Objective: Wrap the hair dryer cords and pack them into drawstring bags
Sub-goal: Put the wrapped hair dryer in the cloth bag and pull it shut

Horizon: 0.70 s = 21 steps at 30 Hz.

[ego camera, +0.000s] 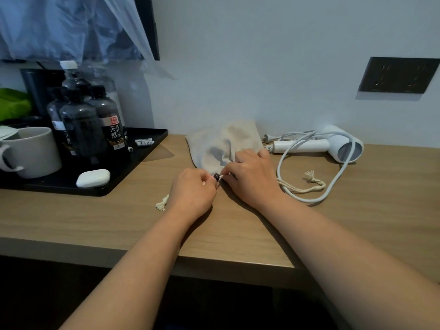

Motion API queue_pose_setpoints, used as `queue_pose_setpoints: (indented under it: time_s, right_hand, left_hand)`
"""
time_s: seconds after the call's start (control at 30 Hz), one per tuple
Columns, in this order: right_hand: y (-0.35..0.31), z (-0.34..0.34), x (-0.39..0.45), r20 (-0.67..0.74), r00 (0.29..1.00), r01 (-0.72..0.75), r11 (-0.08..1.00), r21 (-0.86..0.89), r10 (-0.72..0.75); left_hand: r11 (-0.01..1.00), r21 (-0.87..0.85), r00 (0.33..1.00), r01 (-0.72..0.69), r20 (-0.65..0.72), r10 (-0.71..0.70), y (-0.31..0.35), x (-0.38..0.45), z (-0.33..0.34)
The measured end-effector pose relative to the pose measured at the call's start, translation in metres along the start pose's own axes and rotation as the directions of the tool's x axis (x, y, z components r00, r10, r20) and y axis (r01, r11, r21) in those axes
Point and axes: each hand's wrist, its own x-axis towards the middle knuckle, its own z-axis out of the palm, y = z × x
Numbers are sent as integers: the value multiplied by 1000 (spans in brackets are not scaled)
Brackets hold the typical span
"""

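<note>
Wood desk [71,217], white wall [273,55] w/ dark socket panel [398,75].

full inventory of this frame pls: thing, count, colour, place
bag: 1, beige, desk centre, by wall
toggle: 1, dark, on bag's string, between both hands
hair dryer: 1, white, desk right
cord: 1, white, looped loose on desk
string: 1, cream, beside cord loop
tassel: 1, cream, left of left hand
tray: 1, black, desk left
bottles: several, dark, on tray
mug: 1, grey, on tray
case: 1, white, tray front
socket: 1, black, wall right
desk: 1, wood
left hand: grip on string
right hand: grip at toggle
</note>
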Motion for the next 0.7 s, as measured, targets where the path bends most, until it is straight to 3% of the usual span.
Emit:
queue_pose_setpoints:
  time_s: [0.17, 0.3, 0.4, 0.47, 0.6, 0.7]
  right_hand:
    - [6, -4, -4, 30, 994, -106, 994, -2, 106]
    - [5, -6, -9, 64, 991, -122, 987, 104, 116]
    - [15, -15, -19, 0, 996, -93, 976, 197, 95]
    - [28, -24, -28, -23, 990, -133, 980, 151, 138]
    - [44, -43, -45, 193, 942, -278, 961, -13, 275]
    - [44, -51, -56, 206, 957, -213, 977, 26, 203]
  left_hand:
    - [999, -34, 999, 14, 48, -12, 2, -11, -9]
    - [999, -38, 995, 6, 97, -2, 2, -20, -15]
    - [997, -79, 994, 15, 109, -6, -3, -28, -21]
    - [994, -105, 993, 26, 115, -14, -7, -33, -26]
    - [994, -100, 993, 30, 118, -18, -11, -44, -30]
    - [992, -111, 994, 55, 98, -44, -8, -58, -30]
